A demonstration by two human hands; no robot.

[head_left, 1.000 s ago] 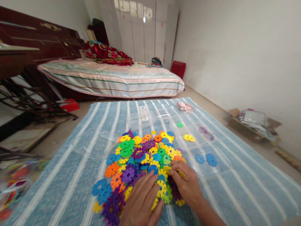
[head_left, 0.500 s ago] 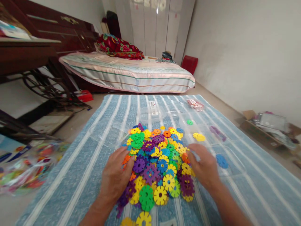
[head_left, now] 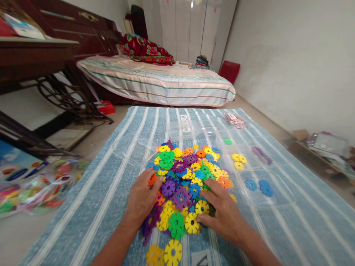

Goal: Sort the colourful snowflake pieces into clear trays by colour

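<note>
A heap of plastic snowflake discs and square notched pieces (head_left: 181, 197) in yellow, green, blue, orange and purple lies on the striped cloth. My left hand (head_left: 142, 194) rests at the heap's left edge, thumb apart from the fingers, beside an orange disc (head_left: 152, 180). Over the heap's right side, my right hand (head_left: 222, 210) has its fingers spread, with its thumb by a yellow disc (head_left: 192, 222). Neither hand visibly grips a piece. To the right, a clear plastic tray (head_left: 288, 199) bears two blue discs (head_left: 265, 188). Several yellow discs (head_left: 239, 159) lie beyond it.
A green disc (head_left: 227, 141) and purple pieces (head_left: 261, 155) lie at the right. Clear plastic containers (head_left: 177, 131) and a red-and-white packet (head_left: 235, 120) sit farther back. On the floor are bags of colourful pieces (head_left: 52, 184) at left and a cardboard box (head_left: 310, 155) at right.
My right hand has moved left and nearer, from the heap's right edge onto the pieces. A second blue disc now shows in the tray, and the yellow discs appear spread. The view has shifted slightly.
</note>
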